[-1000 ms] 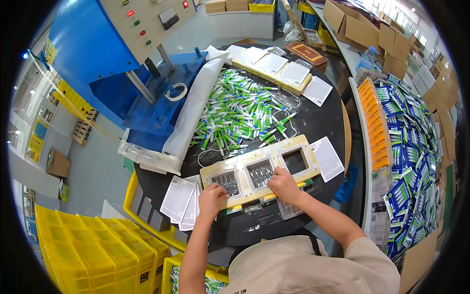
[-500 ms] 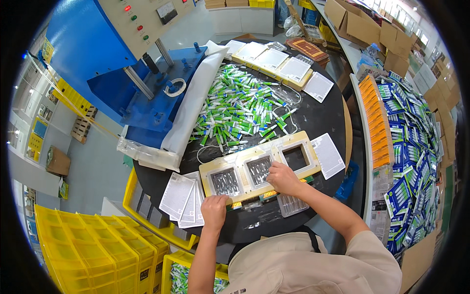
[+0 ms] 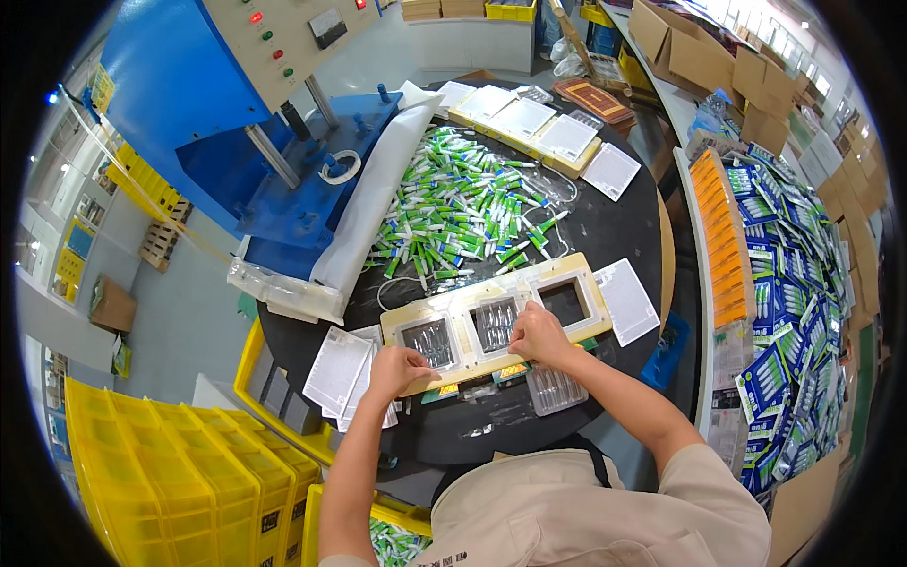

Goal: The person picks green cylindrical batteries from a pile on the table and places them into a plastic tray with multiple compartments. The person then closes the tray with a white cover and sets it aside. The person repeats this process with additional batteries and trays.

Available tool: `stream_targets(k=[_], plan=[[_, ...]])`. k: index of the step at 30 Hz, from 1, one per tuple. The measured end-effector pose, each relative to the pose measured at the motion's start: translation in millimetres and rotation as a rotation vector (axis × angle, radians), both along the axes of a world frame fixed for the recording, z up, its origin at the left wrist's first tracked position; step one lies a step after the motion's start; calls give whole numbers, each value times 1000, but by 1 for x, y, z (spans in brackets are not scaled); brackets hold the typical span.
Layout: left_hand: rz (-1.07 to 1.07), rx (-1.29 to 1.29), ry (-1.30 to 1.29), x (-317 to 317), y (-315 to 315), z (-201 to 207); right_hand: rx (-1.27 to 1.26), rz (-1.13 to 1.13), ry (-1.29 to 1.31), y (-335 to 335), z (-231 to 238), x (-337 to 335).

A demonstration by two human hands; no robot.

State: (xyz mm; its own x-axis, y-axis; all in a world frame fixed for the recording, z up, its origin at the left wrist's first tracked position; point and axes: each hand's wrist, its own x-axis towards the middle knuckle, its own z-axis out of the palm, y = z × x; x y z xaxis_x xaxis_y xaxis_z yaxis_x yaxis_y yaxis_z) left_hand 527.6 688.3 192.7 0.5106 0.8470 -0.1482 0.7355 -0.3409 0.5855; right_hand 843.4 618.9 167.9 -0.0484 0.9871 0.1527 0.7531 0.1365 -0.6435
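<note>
A cream frame jig with three windows lies in front of me on the black round table. Clear plastic blister trays sit in its left window and middle window; through the right window the dark tabletop shows. My left hand bends over the jig's near left corner, fingers together at the left blister's edge; what they grip, if anything, is hidden. My right hand is closed in a pinch at the right edge of the middle blister. Another clear blister tray lies below my right wrist.
Behind the jig spreads a heap of green and white tubes. White printed cards lie left, another card right. A second jig with cards stands far back. A blue press flanks the left; yellow crates stand nearer.
My left hand has moved up and left from the jig's near edge onto its corner by the left window. My right hand has shifted slightly left along the middle window's edge.
</note>
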Motion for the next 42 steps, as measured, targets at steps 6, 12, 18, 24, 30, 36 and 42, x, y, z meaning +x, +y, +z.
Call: stream_targets(k=[6, 12, 18, 24, 30, 36, 42], plan=[[-66, -70, -54, 2, 5, 19, -287, 17, 117, 17, 8, 12], [141, 554, -268, 3, -35, 34, 42, 142, 84, -3, 1, 17], [-54, 688, -160, 17, -116, 28, 190, 240, -262, -16, 7, 0], [-127, 601, -73, 21, -161, -3, 60, 455, -438, -11, 22, -1], [-374, 599, -34, 31, -176, -31, 494, 283, -234, -15, 14, -4], [-436, 569, -110, 29, -182, -32, 352, 262, -220, -16, 3, -15], [-348, 539, -289, 17, -195, -5, 41, 182, 10, 0, -3, -10]])
